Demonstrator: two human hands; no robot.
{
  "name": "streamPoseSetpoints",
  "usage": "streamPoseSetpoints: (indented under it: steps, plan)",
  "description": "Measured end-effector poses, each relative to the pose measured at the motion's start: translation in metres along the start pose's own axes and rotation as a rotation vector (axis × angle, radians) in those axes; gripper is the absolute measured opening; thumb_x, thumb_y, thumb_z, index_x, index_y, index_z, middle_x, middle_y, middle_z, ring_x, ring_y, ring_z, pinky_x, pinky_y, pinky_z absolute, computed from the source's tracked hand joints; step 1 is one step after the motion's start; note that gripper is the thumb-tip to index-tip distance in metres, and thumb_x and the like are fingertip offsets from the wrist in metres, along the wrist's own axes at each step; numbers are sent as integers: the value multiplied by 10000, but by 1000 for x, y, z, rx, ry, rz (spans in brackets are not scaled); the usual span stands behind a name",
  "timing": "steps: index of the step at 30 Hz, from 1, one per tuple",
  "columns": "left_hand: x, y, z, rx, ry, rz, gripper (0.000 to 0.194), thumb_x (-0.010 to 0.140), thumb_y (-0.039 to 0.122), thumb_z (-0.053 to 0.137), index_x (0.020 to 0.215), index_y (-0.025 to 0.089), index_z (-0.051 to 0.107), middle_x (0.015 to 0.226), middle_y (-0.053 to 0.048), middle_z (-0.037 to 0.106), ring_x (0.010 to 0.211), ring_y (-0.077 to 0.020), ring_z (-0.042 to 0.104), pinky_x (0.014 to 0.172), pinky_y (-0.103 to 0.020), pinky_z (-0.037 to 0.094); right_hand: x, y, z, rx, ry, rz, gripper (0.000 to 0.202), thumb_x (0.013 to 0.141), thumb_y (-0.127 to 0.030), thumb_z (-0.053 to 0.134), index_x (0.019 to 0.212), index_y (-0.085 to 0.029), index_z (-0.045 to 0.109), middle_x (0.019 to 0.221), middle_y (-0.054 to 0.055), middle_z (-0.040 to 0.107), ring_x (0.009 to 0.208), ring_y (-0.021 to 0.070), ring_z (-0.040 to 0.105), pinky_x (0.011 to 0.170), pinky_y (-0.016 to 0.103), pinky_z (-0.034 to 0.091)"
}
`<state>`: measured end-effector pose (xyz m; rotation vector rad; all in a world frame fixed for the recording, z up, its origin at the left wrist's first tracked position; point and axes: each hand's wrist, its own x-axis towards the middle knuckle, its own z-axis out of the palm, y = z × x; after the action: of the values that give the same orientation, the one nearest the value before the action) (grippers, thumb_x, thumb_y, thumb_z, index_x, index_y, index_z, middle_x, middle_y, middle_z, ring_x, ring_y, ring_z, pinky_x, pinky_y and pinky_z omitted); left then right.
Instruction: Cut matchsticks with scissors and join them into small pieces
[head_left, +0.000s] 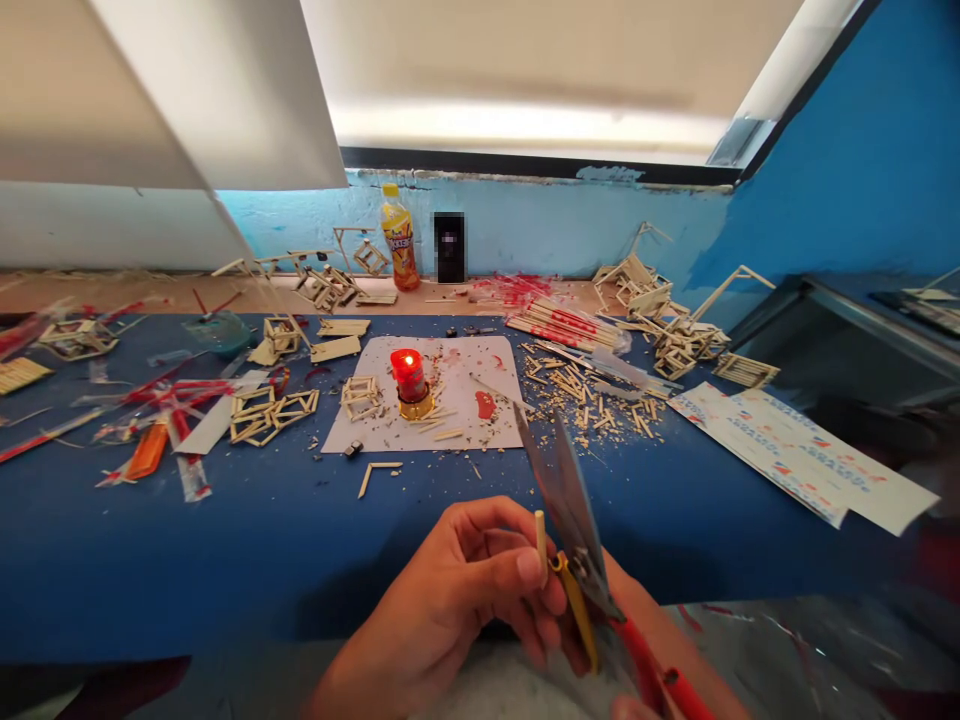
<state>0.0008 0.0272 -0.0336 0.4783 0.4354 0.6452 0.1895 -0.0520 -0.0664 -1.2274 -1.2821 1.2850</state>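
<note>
Head view, looking down over the blue desk [247, 540]: the left hand [457, 590] is curled shut, thumb and fingers pinching a short pale stick [541, 545] so it stands nearly upright, low in the centre of the frame. Right beside it, the scissors [570, 510] come in from the lower right, blades parted and pointing up and away, their pivot just at the stick's base. The right hand [637, 690] is mostly out of frame at the bottom edge; it sits at the red handles [660, 670], but how its fingers close I cannot tell.

Further out on the desk, a grey mat [480, 420] carries a lit red candle [409, 380] in a gold holder, with a small stick frame [361, 396] just to its left. Cut stick pieces [592, 400] are scattered to the right of the mat, more stick frames [270, 412] lie to the left, and an orange drink bottle [399, 240] stands against the back wall. Printed paper strips [795, 450] lie at the right.
</note>
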Motion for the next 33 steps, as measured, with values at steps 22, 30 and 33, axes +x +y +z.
streamPoseSetpoints:
  steps: [22, 30, 33]
  plan:
    - [-5, 3, 2, 73, 75, 39, 184, 853, 263, 893, 758, 144, 788, 687, -18, 788, 575, -81, 725, 485, -113, 556, 8, -14, 10, -120, -124, 47, 552, 799, -767, 698, 965, -240, 703, 750, 13, 688, 576, 152, 517, 531, 251, 440]
    - [-1, 6, -2, 88, 86, 30, 164, 848, 274, 900, 769, 151, 825, 671, -13, 792, 573, -77, 737, 545, -127, 592, 9, -11, 13, -265, -65, -1, 610, 879, -821, 572, 948, -222, 663, 733, 10, 671, 611, 169, 559, 565, 256, 469]
    - [0, 5, -5, 101, 84, 27, 158, 834, 279, 910, 773, 153, 835, 668, -15, 792, 584, -85, 740, 551, -137, 602, 10, -20, 15, -326, -62, -23, 628, 902, -843, 506, 956, -234, 646, 739, 18, 700, 586, 177, 591, 561, 266, 483]
